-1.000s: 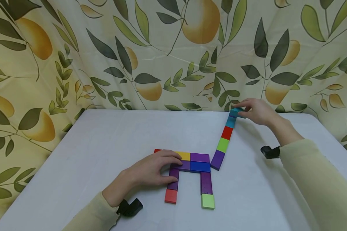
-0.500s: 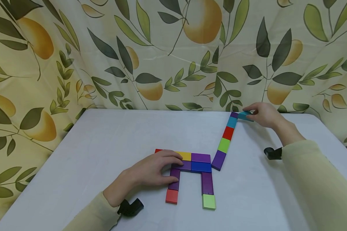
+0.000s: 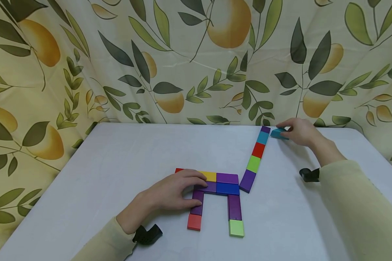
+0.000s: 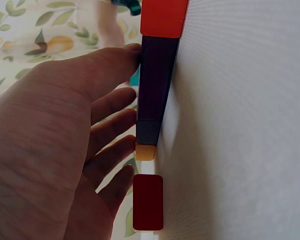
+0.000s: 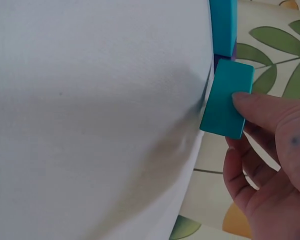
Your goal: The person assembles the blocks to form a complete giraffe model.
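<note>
My right hand pinches a teal rectangular block at the table's far edge. In the right wrist view the thumb lies on the broad face of the teal block, the other fingers behind it. Just left of it a slanted row of blocks ends in a small purple block, followed by light blue, red, lime green and purple. My left hand rests with relaxed fingers on the joined blocks, its thumb at a purple block; it partly covers a red block at the upper left.
Flat blocks in yellow, purple and blue form a body with two legs, tipped in red and lime green. They lie on a white-covered table. A fruit-patterned curtain hangs behind it.
My right hand has drawn the teal block rightward off the far end of the slanted row, uncovering the small purple block. The left hand has stayed put.
</note>
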Motion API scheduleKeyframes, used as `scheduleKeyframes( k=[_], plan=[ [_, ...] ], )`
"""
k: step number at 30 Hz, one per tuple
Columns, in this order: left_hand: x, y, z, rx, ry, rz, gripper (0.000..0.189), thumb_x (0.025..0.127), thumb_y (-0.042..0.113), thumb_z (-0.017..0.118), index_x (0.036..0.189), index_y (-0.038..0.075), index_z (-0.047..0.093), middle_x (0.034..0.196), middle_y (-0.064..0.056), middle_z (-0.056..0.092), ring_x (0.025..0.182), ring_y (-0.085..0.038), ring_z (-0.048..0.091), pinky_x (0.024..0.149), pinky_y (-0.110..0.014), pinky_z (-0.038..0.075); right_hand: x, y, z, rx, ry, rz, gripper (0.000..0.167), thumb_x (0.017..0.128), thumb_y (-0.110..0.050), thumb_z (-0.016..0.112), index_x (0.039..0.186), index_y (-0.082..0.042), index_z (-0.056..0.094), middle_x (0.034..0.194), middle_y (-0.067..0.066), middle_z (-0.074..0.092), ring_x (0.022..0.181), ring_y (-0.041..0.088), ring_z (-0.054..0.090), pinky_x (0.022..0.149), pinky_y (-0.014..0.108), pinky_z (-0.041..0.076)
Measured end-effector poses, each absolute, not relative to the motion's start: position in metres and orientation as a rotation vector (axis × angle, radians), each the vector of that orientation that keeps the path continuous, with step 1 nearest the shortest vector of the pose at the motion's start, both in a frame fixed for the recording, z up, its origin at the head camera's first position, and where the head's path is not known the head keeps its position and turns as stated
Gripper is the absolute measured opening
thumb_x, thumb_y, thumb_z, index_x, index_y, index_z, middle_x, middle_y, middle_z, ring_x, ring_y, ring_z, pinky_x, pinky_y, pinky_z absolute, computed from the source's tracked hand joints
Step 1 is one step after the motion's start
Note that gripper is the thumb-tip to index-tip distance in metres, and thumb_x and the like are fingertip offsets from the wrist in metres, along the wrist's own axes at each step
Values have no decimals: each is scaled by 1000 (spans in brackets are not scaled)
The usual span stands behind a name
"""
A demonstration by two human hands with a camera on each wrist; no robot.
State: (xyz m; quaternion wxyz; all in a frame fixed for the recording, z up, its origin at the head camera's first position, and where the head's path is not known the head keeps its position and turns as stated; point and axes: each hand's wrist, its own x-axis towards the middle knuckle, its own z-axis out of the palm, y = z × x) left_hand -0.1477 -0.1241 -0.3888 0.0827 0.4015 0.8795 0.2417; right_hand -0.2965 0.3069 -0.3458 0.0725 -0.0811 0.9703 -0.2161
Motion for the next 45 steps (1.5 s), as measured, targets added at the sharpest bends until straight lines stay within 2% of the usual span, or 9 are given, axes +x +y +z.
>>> scheduleKeyframes(
  k=[13,23,45],
  plan=[
    [-147,-124,-388,1191,2619,734,42,92,34,75,131,20,66,143,8,52,136,-8,41,112,-29,37,-294,304,-348,-215,2895,-656,43,98,-7,62,139,5,54,127,34,50,109,48,47,85,54,50],
    [-147,-125,-388,1201,2622,734,42,92,34,74,131,19,66,142,8,52,136,-8,42,112,-29,37,-296,303,-351,-212,2916,-639,43,98,-7,62,139,4,55,121,32,52,106,46,48,80,50,51],
    [-148,-124,-388,1188,2624,722,43,93,35,74,132,19,66,143,8,52,136,-10,42,112,-31,37,-297,302,-353,-252,2928,-648,43,97,-5,63,139,4,55,124,32,53,107,46,48,82,51,51]
  ],
)
